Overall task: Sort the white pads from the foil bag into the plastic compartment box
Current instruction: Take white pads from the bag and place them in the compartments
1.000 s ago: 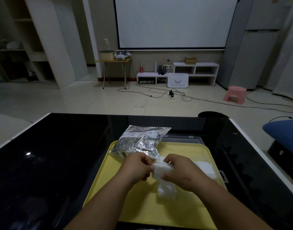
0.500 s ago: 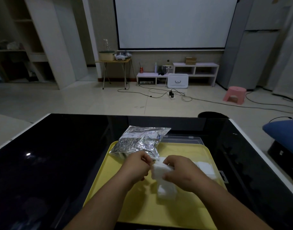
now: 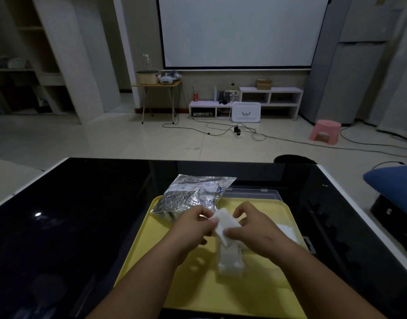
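Observation:
A white pad (image 3: 225, 221) is held above the yellow tray (image 3: 262, 293). My left hand (image 3: 193, 226) pinches its left end and my right hand (image 3: 255, 231) grips its right side. Below the pad, a strip of white pads (image 3: 229, 261) lies in the clear plastic compartment box (image 3: 253, 194), whose open lid reaches past the tray's far edge. More white pads (image 3: 287, 231) show in the box to the right of my right hand. The crinkled foil bag (image 3: 191, 195) lies at the tray's far left corner, just beyond my left hand.
The tray rests on a glossy black table (image 3: 71, 226) with a white rim. A blue cushion (image 3: 396, 187) sits off the table's right side. Beyond the table is open tiled floor with cables and a pink stool (image 3: 324, 132).
Both hands have lifted the pad slightly and spread apart along it; more of the pad now shows between them. The foil bag has not moved.

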### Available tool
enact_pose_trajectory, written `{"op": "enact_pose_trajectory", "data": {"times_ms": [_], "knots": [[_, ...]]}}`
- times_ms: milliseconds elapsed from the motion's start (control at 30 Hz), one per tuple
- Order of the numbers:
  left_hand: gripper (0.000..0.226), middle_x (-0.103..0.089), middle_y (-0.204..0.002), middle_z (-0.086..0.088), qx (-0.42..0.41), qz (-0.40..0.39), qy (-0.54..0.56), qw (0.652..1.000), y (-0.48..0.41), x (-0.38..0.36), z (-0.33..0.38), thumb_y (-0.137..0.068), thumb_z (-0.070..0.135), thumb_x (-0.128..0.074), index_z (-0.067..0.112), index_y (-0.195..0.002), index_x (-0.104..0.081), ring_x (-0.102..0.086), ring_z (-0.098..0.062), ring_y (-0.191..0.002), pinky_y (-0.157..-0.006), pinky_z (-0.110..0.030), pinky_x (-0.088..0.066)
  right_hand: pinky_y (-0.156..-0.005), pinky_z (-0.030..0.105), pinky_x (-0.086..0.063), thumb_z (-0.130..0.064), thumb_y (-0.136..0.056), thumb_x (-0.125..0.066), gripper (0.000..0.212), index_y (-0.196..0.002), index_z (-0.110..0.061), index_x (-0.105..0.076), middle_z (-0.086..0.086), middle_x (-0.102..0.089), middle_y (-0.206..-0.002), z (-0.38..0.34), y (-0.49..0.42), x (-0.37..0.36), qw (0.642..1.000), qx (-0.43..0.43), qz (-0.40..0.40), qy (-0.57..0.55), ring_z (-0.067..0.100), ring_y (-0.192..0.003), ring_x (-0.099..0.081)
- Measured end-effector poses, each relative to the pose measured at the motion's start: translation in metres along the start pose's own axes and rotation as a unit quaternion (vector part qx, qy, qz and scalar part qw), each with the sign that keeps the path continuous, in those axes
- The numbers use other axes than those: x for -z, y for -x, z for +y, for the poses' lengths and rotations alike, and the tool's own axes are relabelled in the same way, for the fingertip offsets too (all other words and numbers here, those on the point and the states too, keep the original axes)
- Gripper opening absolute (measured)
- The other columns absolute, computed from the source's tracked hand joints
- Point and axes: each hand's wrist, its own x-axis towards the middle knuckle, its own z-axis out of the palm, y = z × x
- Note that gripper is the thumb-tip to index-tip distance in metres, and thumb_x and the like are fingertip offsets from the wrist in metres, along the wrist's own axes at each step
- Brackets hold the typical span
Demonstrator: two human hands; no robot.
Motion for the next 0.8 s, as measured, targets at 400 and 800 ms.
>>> {"op": "enact_pose_trajectory", "data": {"times_ms": [400, 800], "knots": [[0.031, -0.067, -0.085, -0.011, -0.003, -0.019, 0.086, 0.996, -0.001, -0.028, 0.003, -0.084, 0.006, -0.073, 0.013, -0.107, -0.052, -0.068, -0.022, -0.077, -0.072, -0.034, -0.058, -0.059, 0.034, -0.042, -0.021, -0.081, -0.075, 0.023, -0.079, -0.017, -0.052, 0.007, -0.061, -0.073, 0.016, 0.013, 0.024, 0.996, -0.009, 0.077, -0.050, 0.020, -0.064, -0.052], [0.020, -0.064, -0.074, -0.016, -0.040, -0.027, -0.007, 0.999, 0.004, -0.057, 0.009, -0.086, 0.000, -0.066, 0.009, -0.084, -0.048, -0.060, -0.023, -0.061, -0.066, -0.042, -0.058, -0.063, 0.038, -0.053, -0.015, -0.085, -0.068, 0.012, -0.084, -0.014, -0.056, 0.011, -0.068, -0.081, 0.036, 0.035, 0.043, 0.997, -0.059, 0.040, -0.035, 0.019, -0.062, -0.058]]}}
